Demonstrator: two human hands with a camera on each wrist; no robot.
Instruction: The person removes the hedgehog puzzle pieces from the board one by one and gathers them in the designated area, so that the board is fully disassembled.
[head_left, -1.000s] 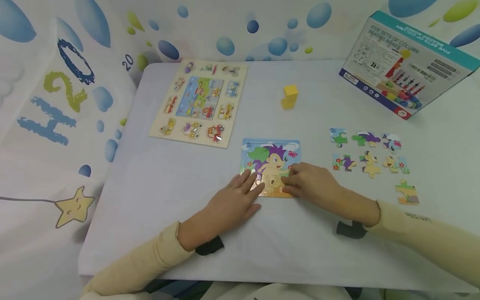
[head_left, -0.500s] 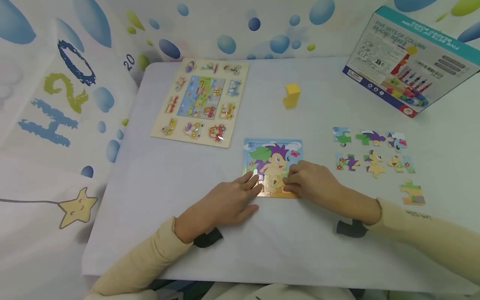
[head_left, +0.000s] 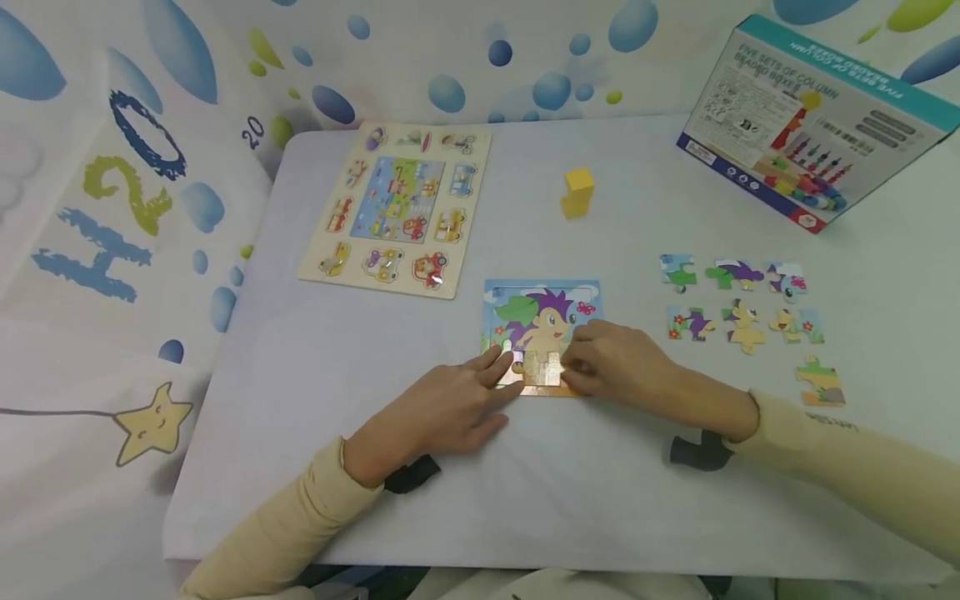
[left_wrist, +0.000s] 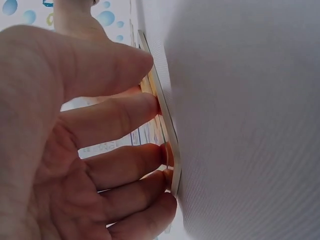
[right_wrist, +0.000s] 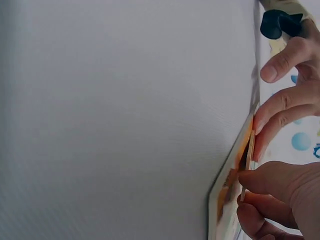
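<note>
A framed hedgehog jigsaw puzzle (head_left: 546, 310) lies on the white table before the person. The right hand (head_left: 618, 362) pinches the edge of a puzzle piece (head_left: 543, 368) at the puzzle's lower middle. In the right wrist view that piece (right_wrist: 250, 152) is tilted, with one edge raised off the board (right_wrist: 215, 207). The left hand (head_left: 442, 408) rests its extended fingertips on the puzzle's lower left, beside the piece. Seen from the left wrist, those fingers (left_wrist: 122, 117) reach to the board's rim (left_wrist: 167, 125). To the right lie several loose puzzle pieces (head_left: 744, 325), mostly in rows.
A wooden vehicle puzzle board (head_left: 397, 208) lies at the back left. Yellow blocks (head_left: 578, 192) stand behind the jigsaw. At the back right is a large toy box (head_left: 813, 125). The table's near edge (head_left: 480, 567) runs in front of the person.
The lower middle puzzle piece has tilted up and now catches the light, with the right hand at its right edge. The left hand has shifted slightly left.
</note>
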